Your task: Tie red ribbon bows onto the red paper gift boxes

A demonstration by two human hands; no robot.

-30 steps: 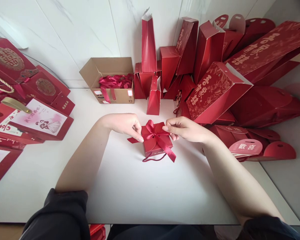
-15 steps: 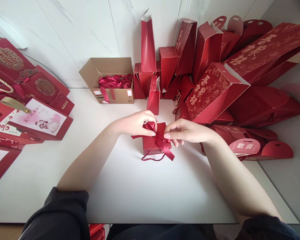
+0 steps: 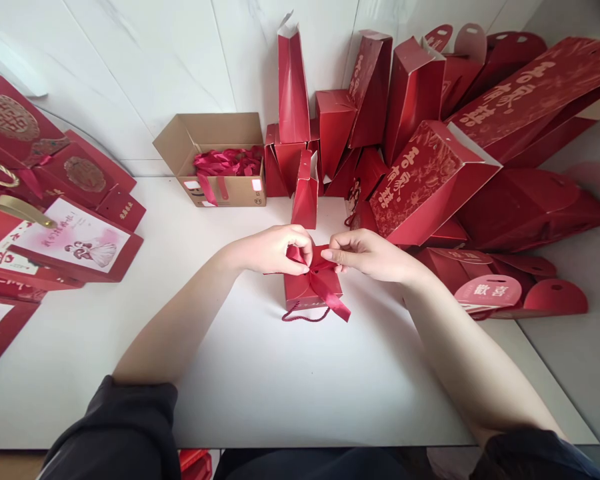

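Dark left sleeve, loose, creased, thick cuff, dark right sleeve, bare forearms

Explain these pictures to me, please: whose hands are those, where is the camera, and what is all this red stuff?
There is no machine: a person works with a bare left hand and right hand. One camera, worn on the head, takes every picture, looking forward and down.

On the white table, between the hands, sits a small red box with a ribbon bow on top and a cord handle. The left hand pinches the bow; the right hand's fingertips are at its other side, their grip partly hidden.

Behind is a cardboard box of loose ribbon. Large red cartons crowd the right; red packages lie left.
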